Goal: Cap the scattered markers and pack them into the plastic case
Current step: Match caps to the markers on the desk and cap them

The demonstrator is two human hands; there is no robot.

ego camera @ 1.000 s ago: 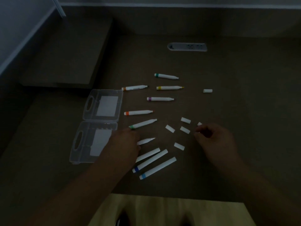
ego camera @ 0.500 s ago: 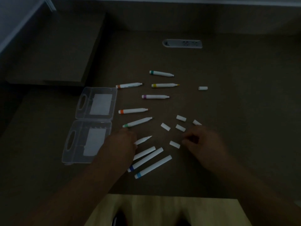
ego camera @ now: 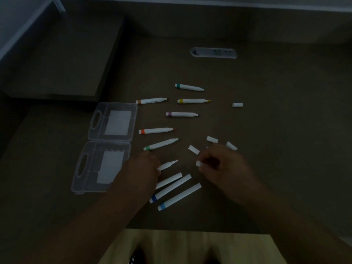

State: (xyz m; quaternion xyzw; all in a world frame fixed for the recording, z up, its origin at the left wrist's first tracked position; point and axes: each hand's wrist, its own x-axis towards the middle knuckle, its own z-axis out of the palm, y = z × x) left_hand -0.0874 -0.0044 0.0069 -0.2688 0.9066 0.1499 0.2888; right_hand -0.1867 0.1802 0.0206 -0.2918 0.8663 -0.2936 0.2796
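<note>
A white cap point(ego camera: 199, 164), lifted from the worktop point(ego camera: 276, 130) within the last second, is now pinched in the right hand point(ego camera: 222, 166) beside an uncapped marker point(ego camera: 168, 165) gripped by the left hand point(ego camera: 142, 168), so capping appears imminent, while the plastic case point(ego camera: 110, 145) lies open at left.

Ten markers lie on the desk: six uncapped ones fanned out above the hands, from the teal-banded marker point(ego camera: 188, 87) to the green-banded marker point(ego camera: 161, 144), one uncapped under the left hand point(ego camera: 142, 168), and three capped ones nearest the camera. Five loose white caps show (a sixth may be hidden behind the right hand point(ego camera: 222, 166)). One clear plastic case point(ego camera: 106, 147) lies open. Two hands.
</note>
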